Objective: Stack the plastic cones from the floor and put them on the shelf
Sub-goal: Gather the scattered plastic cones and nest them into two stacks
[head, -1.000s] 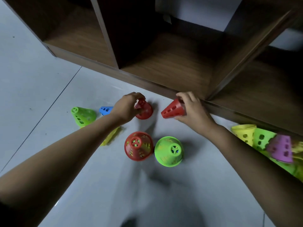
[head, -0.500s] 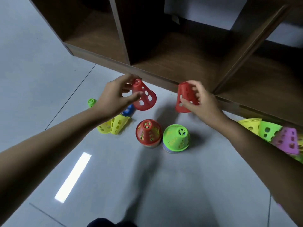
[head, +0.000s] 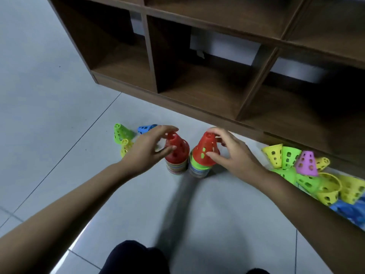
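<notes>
Two stacks of perforated plastic cones stand side by side on the grey floor. The left stack [head: 176, 167] is topped by a red cone [head: 178, 150]; my left hand [head: 148, 151] curls round it, thumb on its side and fingers over its tip. On the right stack [head: 198, 169] a second red cone [head: 204, 153] sits over a green one, and my right hand [head: 232, 155] holds it between thumb and fingers. The brown wooden shelf [head: 197, 106] with open cubbies stands just behind the stacks.
Loose green [head: 120, 131], blue [head: 147, 128] and yellow [head: 125, 147] cones lie left of my left hand. A pile of yellow [head: 273, 155], green [head: 289, 157] and purple [head: 306, 163] cones lies at the right along the shelf base. My dark knee [head: 136, 258] is at the bottom.
Both hands came down from in front of the shelf and set their red cones onto the two stacks. The view has tilted up, showing more of the shelf.
</notes>
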